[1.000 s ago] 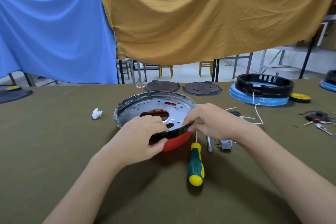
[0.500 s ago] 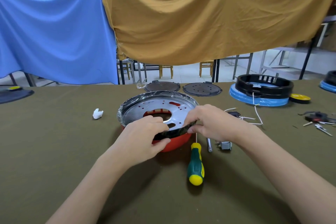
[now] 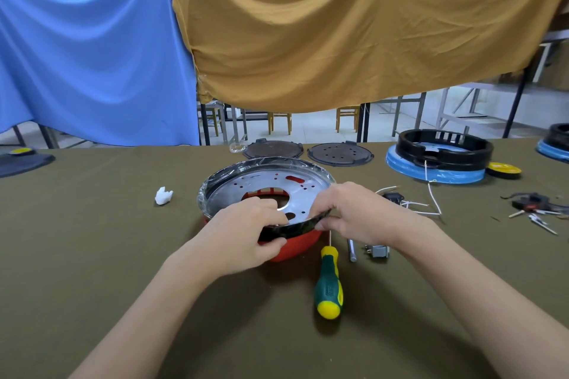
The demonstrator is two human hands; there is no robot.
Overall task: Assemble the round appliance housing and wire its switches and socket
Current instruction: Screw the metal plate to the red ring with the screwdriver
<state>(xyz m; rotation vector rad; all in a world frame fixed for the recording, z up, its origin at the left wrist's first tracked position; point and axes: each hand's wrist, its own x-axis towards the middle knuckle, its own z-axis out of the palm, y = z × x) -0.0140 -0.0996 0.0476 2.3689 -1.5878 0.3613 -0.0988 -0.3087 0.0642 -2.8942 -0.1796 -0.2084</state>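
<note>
A round red housing [image 3: 292,244] sits mid-table with a shiny perforated metal plate [image 3: 268,186] and a black rim wrapped in clear film on top. My left hand [image 3: 243,234] grips the near rim, fingers over the top and thumb on the red side. My right hand [image 3: 354,212] pinches the rim at the near right. A small grey switch [image 3: 377,251] and a metal rod [image 3: 352,251] lie just right of the housing. White wires with a black part [image 3: 400,198] lie behind my right hand.
A green and yellow screwdriver [image 3: 328,281] lies in front of the housing. Two dark round discs [image 3: 340,154] sit at the far edge. A black ring on a blue base [image 3: 440,157], a yellow disc [image 3: 505,170], small tools [image 3: 535,206] and a white scrap [image 3: 163,195] lie around.
The housing and both hands have shifted slightly to the right. Both hands keep their hold on the near rim.
</note>
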